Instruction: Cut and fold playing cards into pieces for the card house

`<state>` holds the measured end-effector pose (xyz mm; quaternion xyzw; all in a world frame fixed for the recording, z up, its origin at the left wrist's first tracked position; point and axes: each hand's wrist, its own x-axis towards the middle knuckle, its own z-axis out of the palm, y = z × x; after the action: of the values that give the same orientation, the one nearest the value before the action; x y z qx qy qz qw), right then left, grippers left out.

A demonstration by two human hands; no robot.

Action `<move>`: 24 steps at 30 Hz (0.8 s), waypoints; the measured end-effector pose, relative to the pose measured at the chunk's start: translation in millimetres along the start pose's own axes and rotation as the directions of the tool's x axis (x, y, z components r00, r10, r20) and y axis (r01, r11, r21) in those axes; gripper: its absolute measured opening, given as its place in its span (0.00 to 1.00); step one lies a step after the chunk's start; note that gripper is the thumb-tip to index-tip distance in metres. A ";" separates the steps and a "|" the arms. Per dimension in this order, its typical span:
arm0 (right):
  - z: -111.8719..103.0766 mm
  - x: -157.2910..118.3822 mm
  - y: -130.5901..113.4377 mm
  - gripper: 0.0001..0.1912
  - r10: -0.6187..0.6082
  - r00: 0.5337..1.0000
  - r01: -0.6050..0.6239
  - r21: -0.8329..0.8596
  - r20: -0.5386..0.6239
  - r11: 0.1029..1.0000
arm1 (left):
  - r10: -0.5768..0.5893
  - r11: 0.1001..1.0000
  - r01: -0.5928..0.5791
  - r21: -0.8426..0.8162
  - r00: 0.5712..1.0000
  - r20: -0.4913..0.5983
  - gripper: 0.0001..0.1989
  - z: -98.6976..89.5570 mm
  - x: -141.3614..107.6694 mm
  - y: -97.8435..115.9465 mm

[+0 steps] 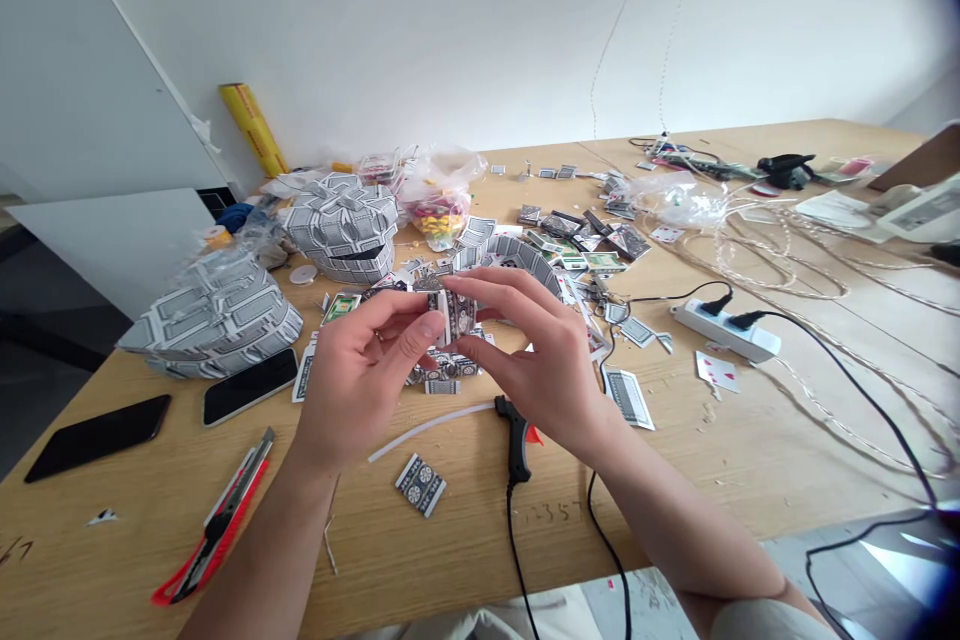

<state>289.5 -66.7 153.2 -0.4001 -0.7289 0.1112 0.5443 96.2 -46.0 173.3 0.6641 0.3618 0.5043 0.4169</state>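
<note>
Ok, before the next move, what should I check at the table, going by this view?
1. Grip on the patterned card piece: ok, left hand and right hand hold it from either side.
2. Hot glue gun apart from the hands: ok, it lies on the table just below them.
3. Glue gun heat: cannot tell.
4. Power strip: ok, two black plugs are seated.
5. Blade of the red utility knife: cannot tell if retracted.

red utility knife point(217, 518); two black smartphones point(250, 386); white power strip point(724, 330), two plugs; yellow box point(253, 129) by wall
</note>
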 end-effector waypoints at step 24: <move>4.1 -1.3 3.3 0.22 -0.036 0.999 0.038 -0.075 0.031 0.996 | -0.153 0.986 0.163 -0.043 0.972 0.177 0.13 -11.9 6.2 -0.9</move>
<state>287.5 -64.4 148.7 -0.4050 -0.7479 0.0791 0.5200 86.0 -37.8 176.5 0.6622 0.3616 0.4201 0.5043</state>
